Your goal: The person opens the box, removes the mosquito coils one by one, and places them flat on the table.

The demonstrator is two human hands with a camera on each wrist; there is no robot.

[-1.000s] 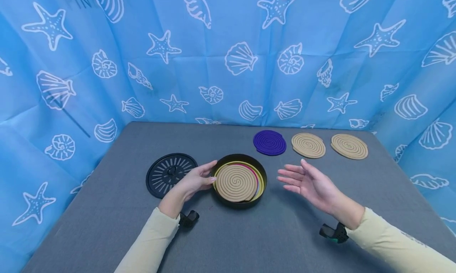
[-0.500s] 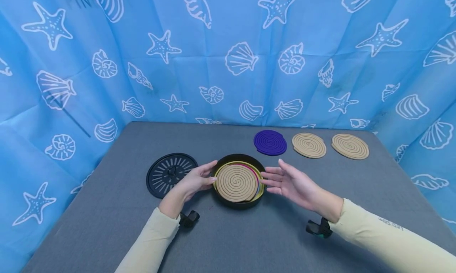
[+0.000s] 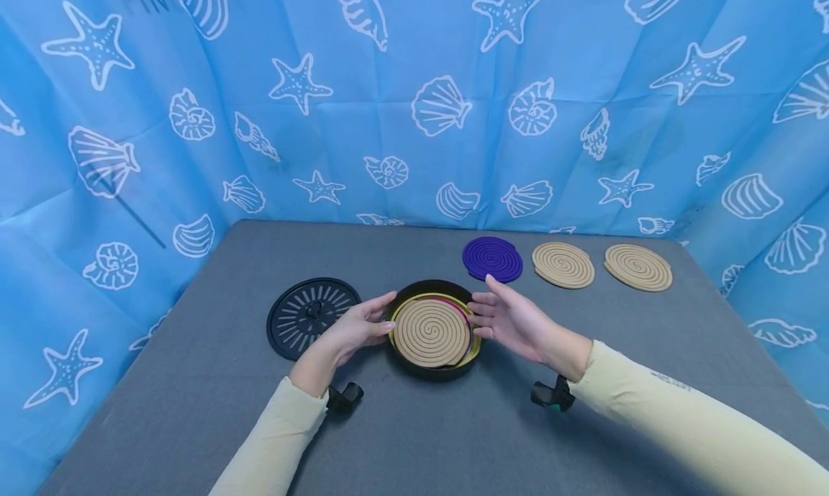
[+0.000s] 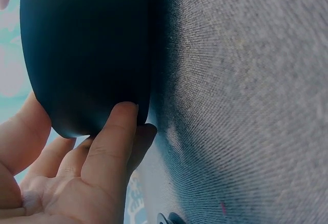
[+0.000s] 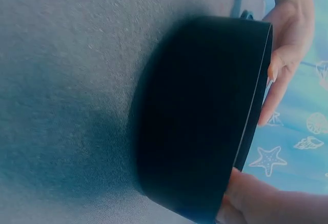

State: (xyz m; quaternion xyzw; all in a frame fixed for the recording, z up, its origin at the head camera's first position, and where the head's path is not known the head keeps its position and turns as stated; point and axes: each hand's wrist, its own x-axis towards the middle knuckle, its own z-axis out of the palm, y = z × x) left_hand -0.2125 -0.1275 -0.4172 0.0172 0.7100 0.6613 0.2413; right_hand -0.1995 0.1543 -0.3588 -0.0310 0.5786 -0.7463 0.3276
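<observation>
A round black tin [image 3: 429,372] stands on the table. Inside lies a beige spiral coaster [image 3: 432,332] on top, with yellow [image 3: 478,341] and pink edges of others showing beneath it. My left hand [image 3: 352,332] grips the tin's left side, thumb at the rim and fingers against the outer wall [image 4: 87,44]. At the opposite side, my right hand [image 3: 518,325] has its fingers extended over the rim beside the beige coaster, thumb raised. In the right wrist view those fingertips [image 5: 236,196] are at the rim; whether they touch the coaster is hidden.
A slotted black lid [image 3: 291,323] with a small knob lies left of the tin. Along the back right are a purple coaster [image 3: 492,258] and two beige coasters, one in the middle [image 3: 563,265] and one at the far right [image 3: 639,267]. A blue shell-patterned curtain [image 3: 388,122] hangs behind the table.
My right hand has moved left from beside the tin to its right rim, fingers now over the edge. The left hand and the tin have stayed in place.
</observation>
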